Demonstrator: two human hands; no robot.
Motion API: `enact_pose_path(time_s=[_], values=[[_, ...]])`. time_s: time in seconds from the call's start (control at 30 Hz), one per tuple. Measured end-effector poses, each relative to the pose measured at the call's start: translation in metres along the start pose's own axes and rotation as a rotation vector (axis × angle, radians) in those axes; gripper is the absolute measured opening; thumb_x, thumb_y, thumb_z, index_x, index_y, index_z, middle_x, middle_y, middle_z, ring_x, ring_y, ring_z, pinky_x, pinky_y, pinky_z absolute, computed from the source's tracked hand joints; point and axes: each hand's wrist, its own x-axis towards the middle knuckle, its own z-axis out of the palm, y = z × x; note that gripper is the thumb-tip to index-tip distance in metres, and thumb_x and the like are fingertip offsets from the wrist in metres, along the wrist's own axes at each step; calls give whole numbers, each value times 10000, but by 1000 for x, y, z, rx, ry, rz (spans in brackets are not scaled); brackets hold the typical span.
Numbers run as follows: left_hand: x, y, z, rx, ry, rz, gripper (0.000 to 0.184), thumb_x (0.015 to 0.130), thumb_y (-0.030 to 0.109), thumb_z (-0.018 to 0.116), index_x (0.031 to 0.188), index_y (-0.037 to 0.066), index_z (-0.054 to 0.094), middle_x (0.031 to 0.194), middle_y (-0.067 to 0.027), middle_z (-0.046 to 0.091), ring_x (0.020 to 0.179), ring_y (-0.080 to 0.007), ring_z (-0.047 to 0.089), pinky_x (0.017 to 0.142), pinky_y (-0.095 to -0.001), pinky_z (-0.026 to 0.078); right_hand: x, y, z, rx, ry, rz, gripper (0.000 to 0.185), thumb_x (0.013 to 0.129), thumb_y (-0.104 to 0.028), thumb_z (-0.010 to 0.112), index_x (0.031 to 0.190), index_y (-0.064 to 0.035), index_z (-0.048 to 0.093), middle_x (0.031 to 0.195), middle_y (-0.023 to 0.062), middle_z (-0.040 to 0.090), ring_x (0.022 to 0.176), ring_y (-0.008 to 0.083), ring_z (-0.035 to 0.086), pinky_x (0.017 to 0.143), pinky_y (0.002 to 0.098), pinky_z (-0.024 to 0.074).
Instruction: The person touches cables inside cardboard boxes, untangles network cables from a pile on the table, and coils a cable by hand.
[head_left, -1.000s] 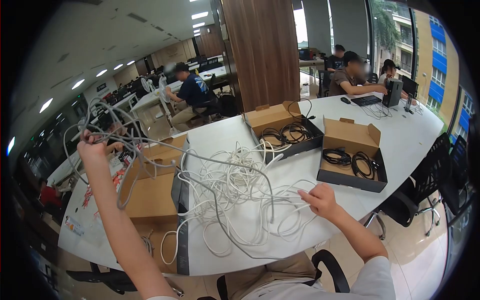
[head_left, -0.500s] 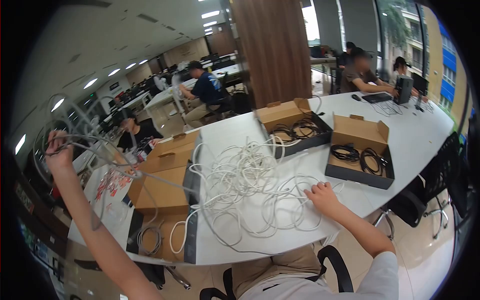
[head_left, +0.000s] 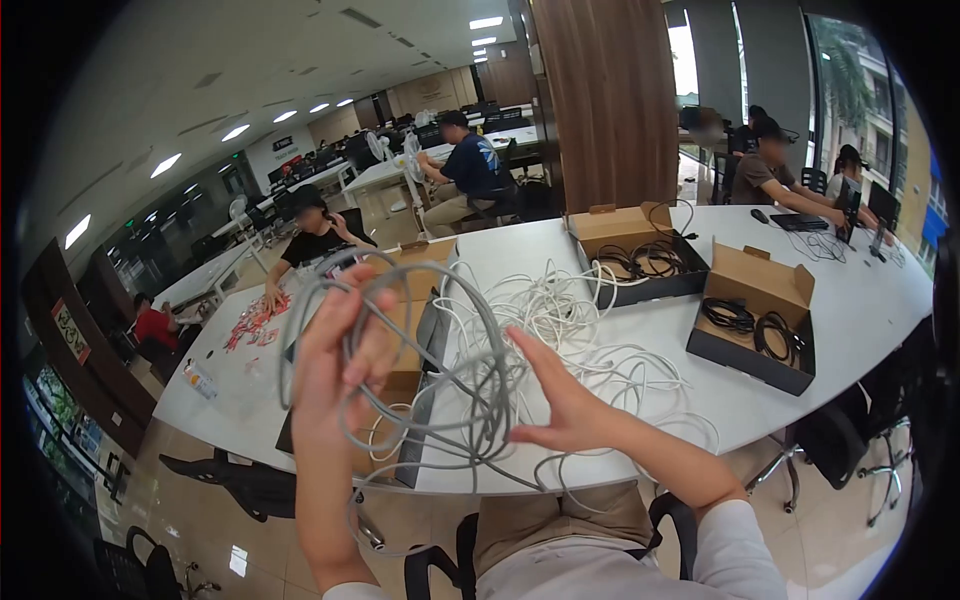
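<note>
Loose loops of a grey cable hang from my left hand, whose fingers are curled round part of them above the table's front left. Just right of those loops is my right hand, thumb and fingers spread wide; whether it touches the cable I cannot tell. A tangled heap of white cables lies on the table behind and beside my hands. Partly hidden behind the grey loops is an open cardboard box with dark sides. A length of the grey cable trails down past the table's front edge.
Two open boxes with black cables, one farther back and one to the right, stand on the white table. Across the table's left side a person reaches toward small red pieces. Black chairs surround the table.
My left hand has come from the far left to the middle, bringing the grey cable in close. My right hand has lifted off the white cables and moved left, opening. The view has turned left.
</note>
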Motion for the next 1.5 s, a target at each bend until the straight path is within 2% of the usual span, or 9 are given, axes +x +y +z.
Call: enact_pose_path(time_s=[0.13,0.3,0.4,0.43,0.57,0.7,1.13,1.3,1.5], values=[[-19,-28,-20,190,-10,-129,247,1008,218,419,1217,100,477,1049,-143,650,356,-15,330,358,-181,252,-8,7,6,468,-272,488,322,911,-114,599,1219,-40,541,930,131,662,856,196,639,773,304,499],[-42,-34,-61,543,62,-117,368,988,310,483,1260,64,453,1120,-195,634,398,-52,437,424,-177,380,-24,-3,-12,-21,-53,326,125,880,-127,646,940,-18,658,556,-20,380,538,64,358,507,251,323],[-58,-45,-61,533,250,18,476,967,333,520,1344,70,397,1118,-187,638,550,-113,595,553,-219,499,-32,-14,-41,66,-238,304,168,855,-138,682,991,-39,683,558,-59,325,562,57,297,504,239,259],[-61,-46,-78,481,173,30,533,963,343,513,1398,88,342,1222,-200,579,883,-231,662,791,-336,538,-35,-16,-50,111,-297,335,173,849,-144,691,987,-40,701,556,-52,401,551,63,334,509,244,293],[-80,-42,-80,-191,-65,-37,412,983,312,442,1352,138,385,1446,-222,349,1212,-342,500,1009,-500,405,-62,1,-53,14,-301,331,228,850,-239,686,817,-14,701,524,16,480,502,117,389,486,298,341],[-78,-46,-76,-329,-66,20,200,1029,246,335,1085,125,484,1423,-211,394,1174,-346,538,964,-473,463,-103,27,-43,-451,-497,376,248,829,-279,664,732,-52,692,579,125,600,505,312,524,528,394,424],[-23,48,-194,-475,89,643,212,984,115,436,1129,-15,518,1426,-183,419,901,-171,611,661,-252,514,-182,83,-118,-884,-63,897,175,770,-253,718,763,-78,720,763,144,678,757,326,655,682,431,511],[-20,22,-157,-306,-21,359,201,989,110,447,1136,16,550,1060,-98,623,570,-69,468,501,-188,387,-180,70,-122,125,346,888,273,950,-271,578,778,-60,560,577,-84,367,482,27,299,434,211,238],[-36,-75,-67,55,-151,-20,304,958,260,548,1195,72,521,940,-41,603,689,-84,505,631,-208,412,-144,10,-110,583,466,559,232,985,-302,515,883,-93,511,568,-86,298,461,20,215,423,204,159]])
